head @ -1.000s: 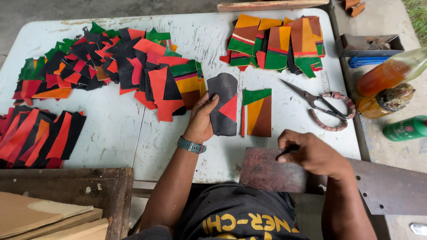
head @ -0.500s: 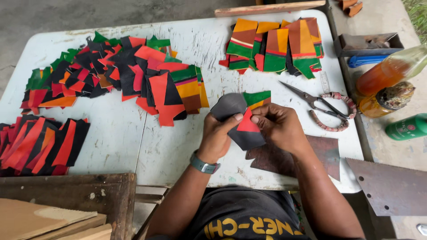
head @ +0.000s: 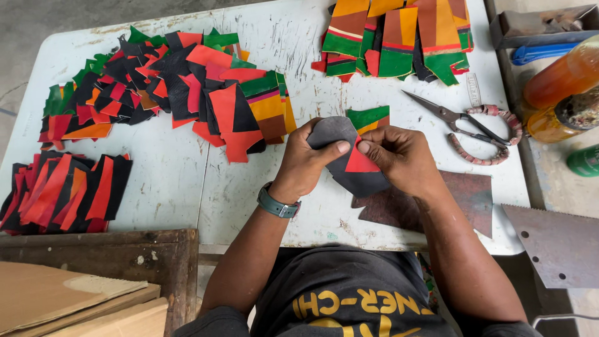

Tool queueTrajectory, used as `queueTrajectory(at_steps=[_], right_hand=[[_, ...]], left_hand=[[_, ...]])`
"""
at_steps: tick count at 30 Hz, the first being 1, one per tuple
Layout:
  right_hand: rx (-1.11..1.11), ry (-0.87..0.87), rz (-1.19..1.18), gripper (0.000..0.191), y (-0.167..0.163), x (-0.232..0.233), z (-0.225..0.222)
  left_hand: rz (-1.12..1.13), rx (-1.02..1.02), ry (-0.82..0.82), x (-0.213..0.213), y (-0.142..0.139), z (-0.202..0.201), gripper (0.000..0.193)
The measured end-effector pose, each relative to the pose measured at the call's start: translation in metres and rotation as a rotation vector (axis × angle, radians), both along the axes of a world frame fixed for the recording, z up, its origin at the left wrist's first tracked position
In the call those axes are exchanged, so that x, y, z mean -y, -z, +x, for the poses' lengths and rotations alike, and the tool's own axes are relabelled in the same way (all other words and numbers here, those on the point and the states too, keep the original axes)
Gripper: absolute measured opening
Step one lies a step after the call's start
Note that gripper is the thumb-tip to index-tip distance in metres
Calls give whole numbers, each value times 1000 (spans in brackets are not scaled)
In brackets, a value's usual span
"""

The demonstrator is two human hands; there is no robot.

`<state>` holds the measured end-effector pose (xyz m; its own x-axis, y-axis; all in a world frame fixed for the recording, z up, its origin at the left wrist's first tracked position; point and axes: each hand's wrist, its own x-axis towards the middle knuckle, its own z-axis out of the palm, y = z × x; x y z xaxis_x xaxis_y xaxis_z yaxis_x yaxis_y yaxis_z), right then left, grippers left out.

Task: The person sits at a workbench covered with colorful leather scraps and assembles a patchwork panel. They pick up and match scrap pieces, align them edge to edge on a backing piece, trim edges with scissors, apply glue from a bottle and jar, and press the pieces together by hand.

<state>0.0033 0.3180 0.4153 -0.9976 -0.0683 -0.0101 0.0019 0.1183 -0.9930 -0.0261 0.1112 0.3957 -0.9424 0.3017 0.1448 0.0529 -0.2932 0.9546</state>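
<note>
Black-red leather piece (head: 352,163), both hands pinching, scissors (head: 465,122) nr

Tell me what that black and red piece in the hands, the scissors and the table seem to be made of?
The black and red piece, held by the left hand and right hand, looks like thin leather or faux leather: matte, flexible, cleanly cut. The scissors have dull grey metal blades; their handles seem wrapped in cord or tape. The table looks like white-painted board, scuffed and flaking.

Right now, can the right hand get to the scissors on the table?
Probably yes. The scissors lie open on the table just beyond the right hand, nothing between, but it holds the black piece.
</note>
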Motion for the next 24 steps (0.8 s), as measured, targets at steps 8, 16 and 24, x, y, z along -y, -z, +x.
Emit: queueTrajectory(at_steps=[8,16,24], right_hand=[[-24,32,-124,18,-2,2,4],[-58,47,-72,17,-7,5,3],[-57,56,-82,16,-4,1,1]], left_hand=[[182,98,2,-5,-6,3,30],[90,28,-31,-2,-9,3,27],[98,17,-27,-6,-11,3,28]])
